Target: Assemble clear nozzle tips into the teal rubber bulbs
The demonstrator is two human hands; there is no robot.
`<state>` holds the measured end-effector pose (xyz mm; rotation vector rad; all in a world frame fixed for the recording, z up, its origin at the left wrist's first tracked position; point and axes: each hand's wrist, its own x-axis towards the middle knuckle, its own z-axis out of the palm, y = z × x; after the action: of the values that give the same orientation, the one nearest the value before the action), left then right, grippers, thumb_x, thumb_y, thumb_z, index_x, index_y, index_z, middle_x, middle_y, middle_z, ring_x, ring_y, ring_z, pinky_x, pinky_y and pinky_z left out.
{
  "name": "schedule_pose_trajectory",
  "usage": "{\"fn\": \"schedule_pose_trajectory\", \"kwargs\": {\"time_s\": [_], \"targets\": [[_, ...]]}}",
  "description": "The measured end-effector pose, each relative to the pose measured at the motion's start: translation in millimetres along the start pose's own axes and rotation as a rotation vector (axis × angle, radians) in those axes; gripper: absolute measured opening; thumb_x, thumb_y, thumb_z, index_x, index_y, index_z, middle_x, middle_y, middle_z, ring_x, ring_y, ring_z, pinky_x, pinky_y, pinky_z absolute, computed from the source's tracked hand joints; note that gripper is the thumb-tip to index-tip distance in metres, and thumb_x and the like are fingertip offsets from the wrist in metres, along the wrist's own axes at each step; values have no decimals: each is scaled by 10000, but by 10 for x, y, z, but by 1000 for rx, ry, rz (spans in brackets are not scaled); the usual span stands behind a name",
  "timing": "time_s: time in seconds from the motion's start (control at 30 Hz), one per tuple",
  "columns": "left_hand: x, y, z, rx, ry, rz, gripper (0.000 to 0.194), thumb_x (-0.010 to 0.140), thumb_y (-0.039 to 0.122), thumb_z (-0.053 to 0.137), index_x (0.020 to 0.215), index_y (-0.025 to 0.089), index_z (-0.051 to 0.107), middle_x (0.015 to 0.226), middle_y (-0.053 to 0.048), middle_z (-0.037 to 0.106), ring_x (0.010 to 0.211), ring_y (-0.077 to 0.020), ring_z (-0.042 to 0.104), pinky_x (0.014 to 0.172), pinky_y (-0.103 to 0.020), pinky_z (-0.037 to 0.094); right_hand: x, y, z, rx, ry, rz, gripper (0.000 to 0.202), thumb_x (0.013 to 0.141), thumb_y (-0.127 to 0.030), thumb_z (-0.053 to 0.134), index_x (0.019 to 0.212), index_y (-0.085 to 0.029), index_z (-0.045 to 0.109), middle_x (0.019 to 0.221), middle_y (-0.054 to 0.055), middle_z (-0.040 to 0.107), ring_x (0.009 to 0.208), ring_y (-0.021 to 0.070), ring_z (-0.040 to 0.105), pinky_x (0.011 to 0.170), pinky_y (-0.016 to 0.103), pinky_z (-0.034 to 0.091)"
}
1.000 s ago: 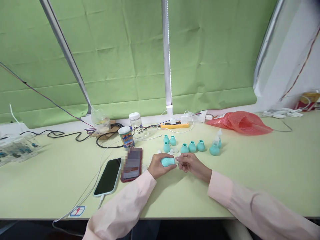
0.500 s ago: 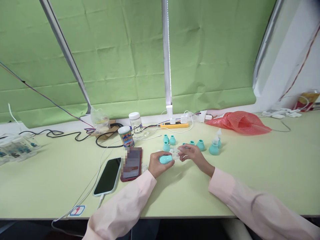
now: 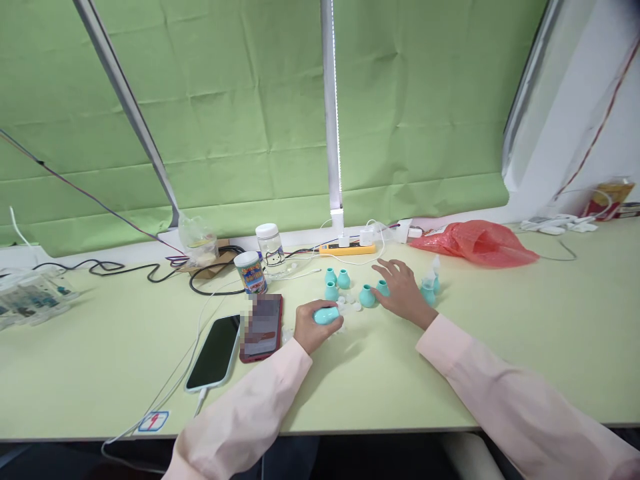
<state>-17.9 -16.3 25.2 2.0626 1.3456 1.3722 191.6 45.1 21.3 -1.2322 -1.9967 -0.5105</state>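
My left hand (image 3: 309,325) is closed round a teal rubber bulb (image 3: 326,315), which lies on its side with its narrow end to the right. Small translucent plastic pieces (image 3: 356,307) lie just beyond that end. My right hand (image 3: 403,288) is spread open over a group of teal bulbs and partly hides them. One teal bulb (image 3: 367,296) stands just left of its fingers, and another bulb (image 3: 383,287) is by the fingertips; I cannot tell whether they touch. Several more open-necked bulbs (image 3: 331,291) stand behind the left hand. Right of my right hand, a bulb (image 3: 429,292) carries a clear nozzle.
Two phones, one dark-screened (image 3: 214,353) and one red-cased (image 3: 263,328), lie to the left. Behind them stand a labelled can (image 3: 251,272) and a clear jar (image 3: 271,248). A yellow power strip (image 3: 347,250) and a red plastic bag (image 3: 475,243) lie along the back. Cables cross the left side.
My right hand has moved right and away from the left hand's bulb, and its fingers have spread over the standing bulbs. My left hand still holds its bulb.
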Motion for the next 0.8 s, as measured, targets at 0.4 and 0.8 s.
{"fn": "schedule_pose_trajectory", "kwargs": {"time_s": [0.4,0.8], "targets": [[38,-10,-9,-53,127,-59,245,607,294,545,803,149,567,747,-26,585,693,-125,527,642,-220,413,-180,-408,82,-178,-194,-288,306,743,-310,400,1021,-208,478,1230,84,315,1083,296,210,847,513,68],[34,-43,21,-18,46,-59,275,586,206,542,854,159,585,672,3,543,604,-96,485,593,-200,401,-222,-449,99,-73,-339,-385,210,764,-118,336,732,-151,541,741,81,559,818,212,421,728,386,255]]}}
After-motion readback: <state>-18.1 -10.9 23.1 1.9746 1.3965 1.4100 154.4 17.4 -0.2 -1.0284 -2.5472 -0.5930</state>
